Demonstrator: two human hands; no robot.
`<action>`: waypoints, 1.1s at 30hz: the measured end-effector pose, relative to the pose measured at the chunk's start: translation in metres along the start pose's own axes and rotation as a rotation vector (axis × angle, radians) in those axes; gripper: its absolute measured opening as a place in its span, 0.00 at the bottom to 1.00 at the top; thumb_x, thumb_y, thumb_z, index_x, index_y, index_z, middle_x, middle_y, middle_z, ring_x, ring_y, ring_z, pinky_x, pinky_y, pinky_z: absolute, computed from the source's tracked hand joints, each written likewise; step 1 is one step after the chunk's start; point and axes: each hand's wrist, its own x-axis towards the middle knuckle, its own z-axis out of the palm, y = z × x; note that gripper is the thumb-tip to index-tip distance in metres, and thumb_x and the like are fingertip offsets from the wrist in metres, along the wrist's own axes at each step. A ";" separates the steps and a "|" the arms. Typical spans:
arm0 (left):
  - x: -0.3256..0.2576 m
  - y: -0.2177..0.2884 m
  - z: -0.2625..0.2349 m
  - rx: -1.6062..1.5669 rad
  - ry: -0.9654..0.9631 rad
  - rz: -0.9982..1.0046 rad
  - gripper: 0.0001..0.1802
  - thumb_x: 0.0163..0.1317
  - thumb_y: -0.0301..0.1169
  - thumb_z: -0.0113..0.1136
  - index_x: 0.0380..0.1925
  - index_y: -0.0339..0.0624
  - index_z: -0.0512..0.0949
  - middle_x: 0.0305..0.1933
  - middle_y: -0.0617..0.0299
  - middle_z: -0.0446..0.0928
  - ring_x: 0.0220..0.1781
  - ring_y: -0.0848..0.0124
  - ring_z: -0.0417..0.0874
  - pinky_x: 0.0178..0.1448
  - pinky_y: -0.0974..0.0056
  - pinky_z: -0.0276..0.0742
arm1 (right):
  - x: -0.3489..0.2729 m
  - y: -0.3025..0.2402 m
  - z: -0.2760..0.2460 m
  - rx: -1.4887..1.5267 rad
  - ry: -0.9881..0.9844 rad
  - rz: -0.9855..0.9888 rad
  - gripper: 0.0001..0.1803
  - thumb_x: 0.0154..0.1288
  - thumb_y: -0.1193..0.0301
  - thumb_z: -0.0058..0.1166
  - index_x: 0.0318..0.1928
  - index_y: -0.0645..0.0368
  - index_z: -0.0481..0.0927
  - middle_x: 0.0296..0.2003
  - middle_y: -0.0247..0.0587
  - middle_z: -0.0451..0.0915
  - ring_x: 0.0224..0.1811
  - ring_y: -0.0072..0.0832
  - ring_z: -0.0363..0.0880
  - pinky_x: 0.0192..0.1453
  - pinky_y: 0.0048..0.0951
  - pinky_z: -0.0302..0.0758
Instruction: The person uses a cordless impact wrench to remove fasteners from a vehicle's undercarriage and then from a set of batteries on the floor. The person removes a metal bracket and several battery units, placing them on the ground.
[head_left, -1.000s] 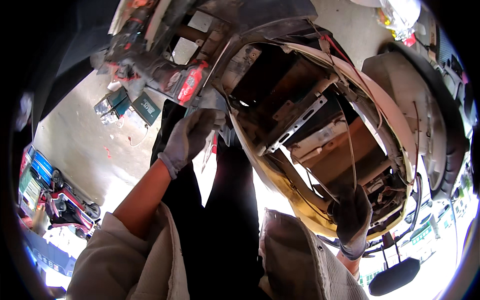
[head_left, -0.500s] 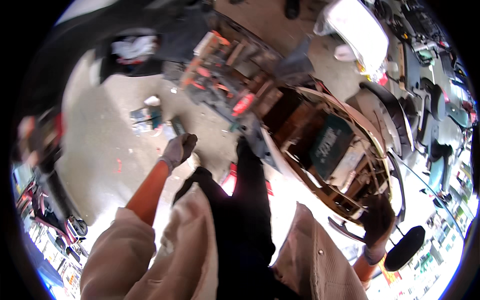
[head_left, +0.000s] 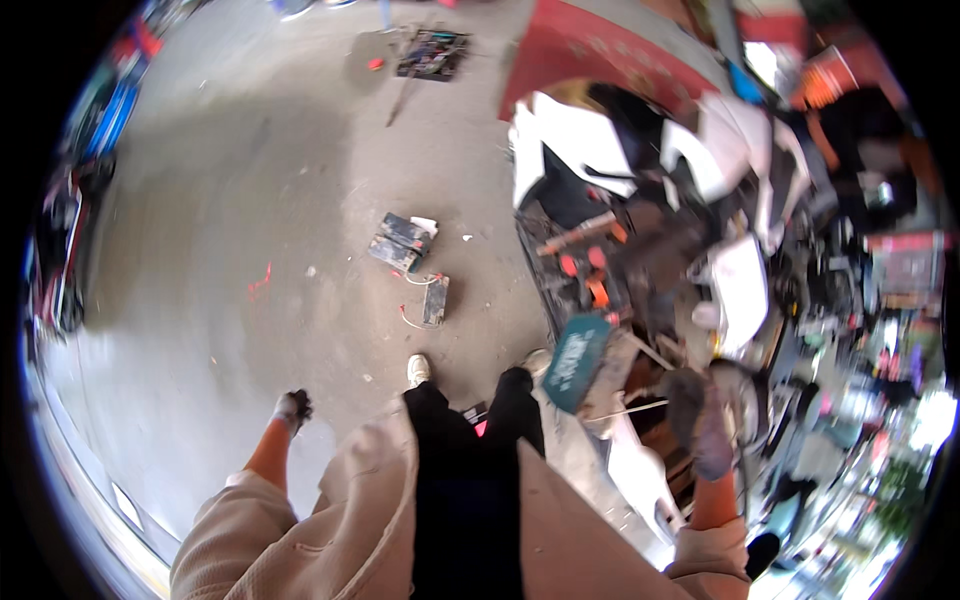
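Observation:
My left hand [head_left: 293, 408], in a grey glove with dark fingers, hangs over the floor at the lower left. Its fingers look loosely apart and nothing shows in them. On the right, my gloved right hand [head_left: 708, 430] is smeared by motion and reaches over the opened vehicle body. Whether it grips anything cannot be made out. Nearest to it are a green box-shaped battery [head_left: 577, 362] with pale lettering and a pale thin cord [head_left: 635, 408]. A white body panel [head_left: 640, 478] lies below them.
Several dark batteries [head_left: 402, 242] and a smaller one with wires [head_left: 435, 300] lie on the floor ahead. White panels [head_left: 575, 140] and mixed parts are heaped at the upper right. A dark grate-like part [head_left: 435, 54] lies far off. Parked vehicles [head_left: 65, 250] line the left.
My view has swung, bringing more floor into sight on the left. My left hand has moved lower and away from the floor batteries, and its fingers have loosened. My right hand appears higher.

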 end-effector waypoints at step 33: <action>-0.320 -0.498 0.397 -1.071 0.078 -0.916 0.16 0.66 0.42 0.46 0.33 0.43 0.77 0.33 0.53 0.81 0.32 0.57 0.80 0.40 0.52 0.76 | 0.673 0.520 0.345 -1.771 -0.703 0.058 0.18 0.65 0.67 0.43 0.43 0.66 0.82 0.45 0.63 0.80 0.51 0.56 0.79 0.50 0.47 0.76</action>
